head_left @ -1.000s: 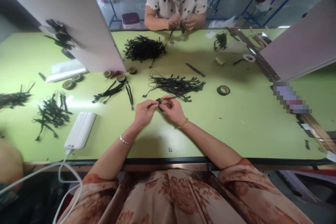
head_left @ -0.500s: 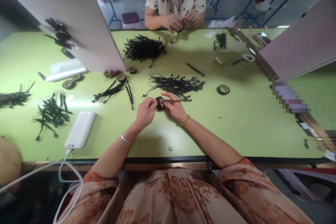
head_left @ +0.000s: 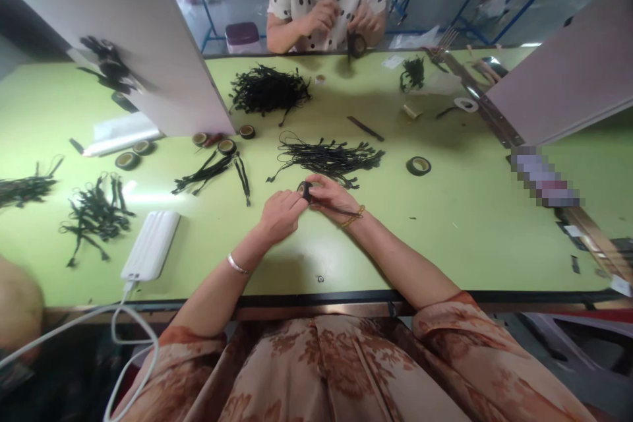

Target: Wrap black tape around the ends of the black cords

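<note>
Green tabletop (head_left: 445, 237), evenly lit, scattered with black cables. At near centre, a black tape roll (head_left: 307, 192) is held up between the two hands. It is gripped in the fingers of the right hand (head_left: 330, 195), a thin dark cable (head_left: 346, 212) trailed toward the wrist. The left hand (head_left: 281, 214) is closed narrow against the roll; what is pinched there cannot be told. Work on this cable is judged unfinished, tape and cable both being in hand. Just beyond, a loose cable pile (head_left: 331, 157) is seen, presumably unworked. Thicker-looking bundles (head_left: 210, 171) are laid to the left, possibly finished; no total can be judged. Farther off, a larger pile (head_left: 270, 89) is noted.
</note>
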### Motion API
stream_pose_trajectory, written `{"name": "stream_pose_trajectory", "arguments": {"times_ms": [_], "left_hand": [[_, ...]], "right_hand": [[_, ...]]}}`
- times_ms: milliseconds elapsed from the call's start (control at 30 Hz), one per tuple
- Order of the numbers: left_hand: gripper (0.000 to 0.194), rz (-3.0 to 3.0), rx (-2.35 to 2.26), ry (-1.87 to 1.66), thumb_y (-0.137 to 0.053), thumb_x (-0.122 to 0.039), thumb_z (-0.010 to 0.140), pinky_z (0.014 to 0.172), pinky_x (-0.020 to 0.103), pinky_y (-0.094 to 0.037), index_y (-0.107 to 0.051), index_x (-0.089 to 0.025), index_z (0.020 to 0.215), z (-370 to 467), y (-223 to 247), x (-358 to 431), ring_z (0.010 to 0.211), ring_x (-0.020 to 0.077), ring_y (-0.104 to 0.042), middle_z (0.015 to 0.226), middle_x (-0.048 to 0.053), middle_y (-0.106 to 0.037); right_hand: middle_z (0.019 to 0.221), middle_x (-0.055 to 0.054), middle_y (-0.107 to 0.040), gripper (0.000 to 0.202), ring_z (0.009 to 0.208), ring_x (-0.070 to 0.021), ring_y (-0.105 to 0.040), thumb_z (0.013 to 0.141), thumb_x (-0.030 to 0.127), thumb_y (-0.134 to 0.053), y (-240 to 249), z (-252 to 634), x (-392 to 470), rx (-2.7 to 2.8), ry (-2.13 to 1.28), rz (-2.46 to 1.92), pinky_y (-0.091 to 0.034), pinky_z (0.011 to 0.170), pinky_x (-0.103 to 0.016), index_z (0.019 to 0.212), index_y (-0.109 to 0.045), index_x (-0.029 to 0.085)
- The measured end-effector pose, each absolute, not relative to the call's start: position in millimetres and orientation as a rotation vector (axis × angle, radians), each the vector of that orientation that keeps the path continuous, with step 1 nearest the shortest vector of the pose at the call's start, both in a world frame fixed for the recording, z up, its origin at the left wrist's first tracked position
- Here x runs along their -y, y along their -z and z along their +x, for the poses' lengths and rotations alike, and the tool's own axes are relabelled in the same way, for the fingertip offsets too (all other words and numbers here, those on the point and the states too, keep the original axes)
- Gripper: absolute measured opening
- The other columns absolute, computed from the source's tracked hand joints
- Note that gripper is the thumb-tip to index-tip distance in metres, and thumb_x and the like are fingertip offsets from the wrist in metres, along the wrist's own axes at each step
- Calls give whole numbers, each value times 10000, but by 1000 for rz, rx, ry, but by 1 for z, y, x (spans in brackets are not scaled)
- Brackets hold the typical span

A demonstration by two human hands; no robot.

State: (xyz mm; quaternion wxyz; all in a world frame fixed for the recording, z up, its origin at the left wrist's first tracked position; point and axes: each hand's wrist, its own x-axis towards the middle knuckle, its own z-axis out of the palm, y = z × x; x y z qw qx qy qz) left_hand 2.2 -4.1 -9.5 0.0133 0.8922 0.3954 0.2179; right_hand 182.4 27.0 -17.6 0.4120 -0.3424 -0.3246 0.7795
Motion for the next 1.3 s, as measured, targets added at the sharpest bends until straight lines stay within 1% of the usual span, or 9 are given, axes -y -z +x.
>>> {"name": "stream_pose_trajectory", "arguments": {"times_ms": [200, 267, 367, 533, 667, 800, 933, 1067, 1300], "left_hand": [[228, 2750, -1298, -697, -388, -112, 901, 593, 324, -295, -590, -194, 837, 0, 9, 6, 704, 195, -475, 747, 77, -576], [215, 2770, -1313, -631, -399, -101, 894, 556, 316, -267, -587, -193, 848, 0, 9, 7, 721, 200, -491, 752, 81, -589], [184, 2770, -1314, -534, -422, -107, 888, 529, 308, -247, -583, -190, 859, 3, 10, 8, 731, 209, -512, 767, 91, -612], [127, 2546, -1471, -531, -471, -210, 906, 557, 301, -302, -565, -181, 825, 8, 12, 9, 703, 209, -552, 764, 95, -630], [111, 2177, -1615, -688, -497, -260, 903, 608, 295, -359, -550, -193, 831, 9, 11, 9, 627, 184, -557, 702, 44, -628], [73, 1951, -1617, -733, -518, -251, 878, 614, 274, -381, -559, -193, 893, 8, 10, 8, 594, 163, -549, 667, 5, -626], [133, 1981, -1594, -678, -484, -236, 885, 635, 279, -399, -595, -181, 837, 9, 9, 8, 641, 166, -560, 734, 41, -658], [181, 2037, -1608, -632, -434, -230, 906, 666, 293, -414, -603, -176, 873, 13, 7, 10, 691, 178, -584, 809, 69, -680], [185, 2170, -1777, -342, -385, -206, 919, 680, 336, -389, -566, -167, 914, 17, 2, 10, 775, 243, -625, 860, 120, -679]], "right_hand": [[766, 37, -682, 478, 566, -109, -567, 580, 278, -842, 17, 175, -22, 789, -1846, -911, -373, 460, -201, 955, -548, 234], [735, 44, -675, 488, 551, -102, -559, 565, 260, -846, 18, 174, -21, 800, -1829, -896, -393, 486, -208, 948, -546, 223], [697, 54, -671, 489, 576, -119, -588, 544, 231, -846, 20, 173, -21, 799, -1806, -881, -451, 554, -243, 927, -542, 219], [706, 53, -692, 480, 646, -149, -638, 547, 222, -836, 17, 177, -22, 766, -1770, -823, -505, 656, -298, 923, -538, 233], [774, 50, -706, 505, 706, -165, -662, 560, 232, -848, 14, 182, -24, 837, -1745, -770, -531, 739, -345, 957, -536, 251], [826, 25, -728, 542, 758, -170, -681, 564, 237, -868, 15, 186, -24, 909, -1749, -732, -532, 775, -337, 990, -533, 246], [806, 22, -737, 547, 730, -146, -676, 580, 237, -871, 16, 188, -25, 934, -1768, -709, -521, 775, -303, 1005, -528, 235], [798, 32, -726, 553, 713, -143, -668, 588, 263, -872, 12, 191, -26, 985, -1744, -728, -515, 751, -294, 1015, -521, 241], [800, 17, -692, 573, 757, -166, -653, 641, 352, -850, 1, 202, -22, 1347, -1656, -817, -490, 765, -317, 1081, -504, 230]]}}
